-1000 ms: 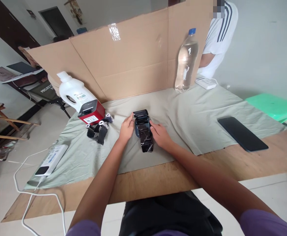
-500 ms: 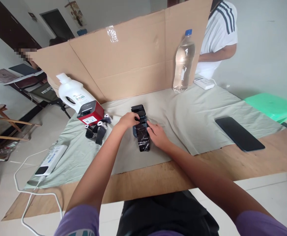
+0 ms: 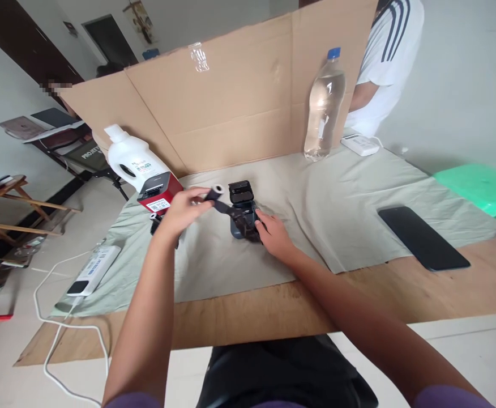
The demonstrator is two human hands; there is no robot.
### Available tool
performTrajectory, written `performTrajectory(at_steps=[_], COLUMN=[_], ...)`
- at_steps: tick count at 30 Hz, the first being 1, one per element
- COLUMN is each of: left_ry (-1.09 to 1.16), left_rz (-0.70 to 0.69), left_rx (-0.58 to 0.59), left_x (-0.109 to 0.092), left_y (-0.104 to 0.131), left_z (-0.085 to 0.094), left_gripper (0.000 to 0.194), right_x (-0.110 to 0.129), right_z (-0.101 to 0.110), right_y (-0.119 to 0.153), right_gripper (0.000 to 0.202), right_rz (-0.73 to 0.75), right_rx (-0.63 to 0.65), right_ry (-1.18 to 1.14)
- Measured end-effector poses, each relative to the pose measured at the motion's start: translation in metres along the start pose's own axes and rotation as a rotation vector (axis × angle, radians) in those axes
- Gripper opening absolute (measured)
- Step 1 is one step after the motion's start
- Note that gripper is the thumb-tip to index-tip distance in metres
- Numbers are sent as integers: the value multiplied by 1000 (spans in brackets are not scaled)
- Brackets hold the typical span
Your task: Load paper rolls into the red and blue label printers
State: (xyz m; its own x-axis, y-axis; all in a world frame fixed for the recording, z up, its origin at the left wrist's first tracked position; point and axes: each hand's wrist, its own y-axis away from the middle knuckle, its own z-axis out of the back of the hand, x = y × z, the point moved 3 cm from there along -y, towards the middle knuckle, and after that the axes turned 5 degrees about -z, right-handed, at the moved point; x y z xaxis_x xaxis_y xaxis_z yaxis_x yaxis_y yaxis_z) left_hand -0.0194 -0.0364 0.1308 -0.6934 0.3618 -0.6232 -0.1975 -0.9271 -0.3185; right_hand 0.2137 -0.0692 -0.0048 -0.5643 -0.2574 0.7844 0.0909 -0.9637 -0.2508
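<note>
Roll of black film (image 3: 215, 193) is hanging above the cloth, left of an open-lidded box (image 3: 243, 205), its loose strip drooping across it. Left hand (image 3: 183, 211) is pinching the roll; right hand (image 3: 274, 234) is touching the box's right side, its grip unclear to me. Probably light, the roll is offering its firm wound body as the best hold, the strip seeming limp and easily creased. Chair (image 3: 87, 158) lettering is reading "PROJE"; the red case's (image 3: 172, 190) label is proving too small.
</note>
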Motion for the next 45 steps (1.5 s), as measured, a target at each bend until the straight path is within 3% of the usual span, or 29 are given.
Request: performTrajectory(at_steps=[4,8,11,16,23,28,33,37,41,45], left_ry=[296,306,81,-542,-958,-1111,-1091,-1053,-921,-799], left_rz=[287,466,543,464,657,684,593,539,483,430], left_rx=[-232,-412,-426,-278,-17,91,78,-47,-207,-27], left_x=[33,53,57,64,99,125,148,141,124,121], left_y=[50,80,94,110,110,103,111,109,80,28], left_z=[53,89,106,121,119,98,76,76,79,63], left_gripper=[27,28,21,32,48,59,63,68,57,49], right_x=[1,-1,-2,-2,-3,-3,-3,-3,-3,-4], right_z=[1,0,-1,0,-1,-1,0,-1,-1,0], right_y=[0,0,-1,-1,-3,-3,-2,-2,-2,-2], right_gripper=[53,51,50,50,51,49,49,49,49,49], right_rz=[-32,-37,-47,-37,-34,-29,-14,-25,-15,-40], right_rx=[10,1,-1,-4,-3,-18,-21,-24,-31,-22], right_ry=[-13,-37,-59,-69,-62,-71,-78,-96,-111,-111])
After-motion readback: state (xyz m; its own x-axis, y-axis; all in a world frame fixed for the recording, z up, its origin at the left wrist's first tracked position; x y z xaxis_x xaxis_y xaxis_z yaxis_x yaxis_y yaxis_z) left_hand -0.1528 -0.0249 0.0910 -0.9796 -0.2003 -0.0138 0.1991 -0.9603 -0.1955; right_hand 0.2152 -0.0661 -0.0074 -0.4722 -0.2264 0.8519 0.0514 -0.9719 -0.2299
